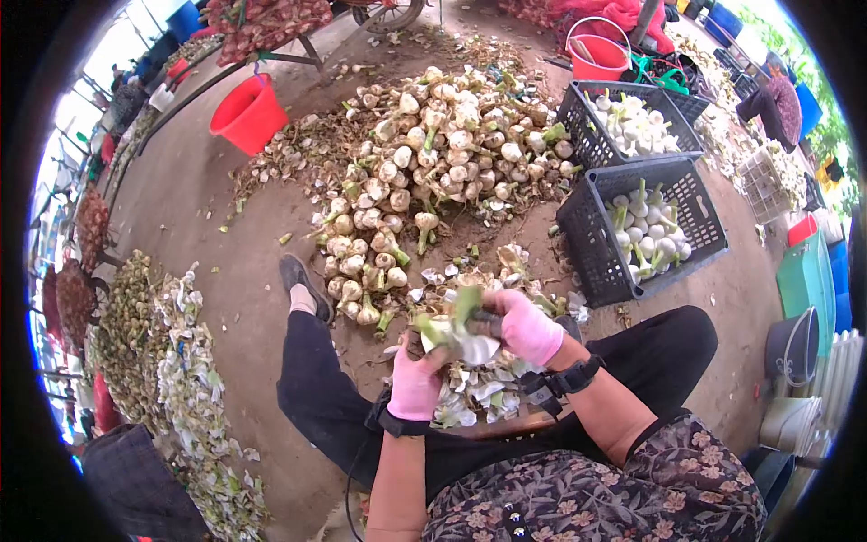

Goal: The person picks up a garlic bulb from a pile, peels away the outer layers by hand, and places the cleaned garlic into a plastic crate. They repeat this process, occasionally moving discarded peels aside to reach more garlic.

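I sit on the ground with both hands in pink gloves. My left hand (415, 384) and my right hand (526, 325) together hold one garlic bulb (459, 330) with a green stalk, above my lap. Its white outer skin is partly pulled away. Loose white peelings (470, 397) lie heaped between my legs under the hands. A large pile of unpeeled garlic (442, 154) spreads on the floor just ahead.
Two black crates (587, 244) (578, 113) with cleaned white garlic stand to the right. Red buckets (248, 113) (596, 56) stand farther back. A heap of skins (181, 379) lies at left. Another person (777, 99) sits at far right near tubs and pails.
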Tool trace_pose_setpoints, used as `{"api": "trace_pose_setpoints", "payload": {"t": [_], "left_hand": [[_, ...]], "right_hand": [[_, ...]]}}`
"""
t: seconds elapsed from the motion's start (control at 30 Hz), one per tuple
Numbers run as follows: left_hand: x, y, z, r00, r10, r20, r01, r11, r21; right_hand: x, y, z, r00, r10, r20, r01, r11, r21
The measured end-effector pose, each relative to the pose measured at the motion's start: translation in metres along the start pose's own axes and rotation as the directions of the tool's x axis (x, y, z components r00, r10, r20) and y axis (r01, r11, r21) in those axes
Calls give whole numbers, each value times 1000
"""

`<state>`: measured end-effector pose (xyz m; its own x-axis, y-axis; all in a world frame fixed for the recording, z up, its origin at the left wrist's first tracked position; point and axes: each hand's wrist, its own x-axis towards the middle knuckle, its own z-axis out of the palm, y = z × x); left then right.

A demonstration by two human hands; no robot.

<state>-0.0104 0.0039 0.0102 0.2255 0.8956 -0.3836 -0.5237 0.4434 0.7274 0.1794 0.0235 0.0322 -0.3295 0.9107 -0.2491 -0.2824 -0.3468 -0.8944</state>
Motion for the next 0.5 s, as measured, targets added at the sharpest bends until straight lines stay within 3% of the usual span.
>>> {"api": "trace_pose_setpoints", "payload": {"t": [0.07,0.13,0.17,0.2,0.23,0.27,0.3,0.33,0.37,0.4,0.43,0.47,0.5], "left_hand": [[-9,-9,-13,998,-45,47,52,985,-165],[-13,-13,-17,995,-66,74,83,966,-246],[-15,-14,-17,984,-69,166,114,953,-282],[-17,-15,-15,963,-68,259,151,938,-313],[-17,-16,-11,948,-71,311,173,933,-314],[-22,-7,2,943,-124,308,237,901,-364],[-24,-4,10,947,-71,312,175,931,-319],[-25,-2,14,950,-16,311,107,955,-278],[-26,1,15,953,-19,301,108,954,-281],[-24,4,17,961,-16,276,63,985,-161],[-20,7,19,966,-6,260,16,999,-35],[-19,8,18,964,-8,264,17,999,-33],[-18,8,17,970,10,241,-22,999,46]], "right_hand": [[2,-8,-11,998,58,-35,-50,980,194],[12,11,-29,990,-23,-137,54,972,227],[22,23,-38,966,-21,-258,4,998,-66],[31,35,-48,965,-21,-260,5,998,-65],[40,46,-60,916,-182,-356,5,896,-444],[42,35,-55,853,-362,-376,-52,659,-751],[34,25,-52,837,-347,-422,-166,575,-801],[35,23,-53,841,-346,-415,-160,574,-803],[32,25,-55,834,-473,-284,-60,434,-899],[29,26,-56,805,-578,-136,33,273,-961],[20,12,-41,834,-508,-215,0,390,-921],[13,0,-35,832,-511,-219,-3,390,-921],[7,-10,-30,891,-415,-183,119,604,-788]]}}
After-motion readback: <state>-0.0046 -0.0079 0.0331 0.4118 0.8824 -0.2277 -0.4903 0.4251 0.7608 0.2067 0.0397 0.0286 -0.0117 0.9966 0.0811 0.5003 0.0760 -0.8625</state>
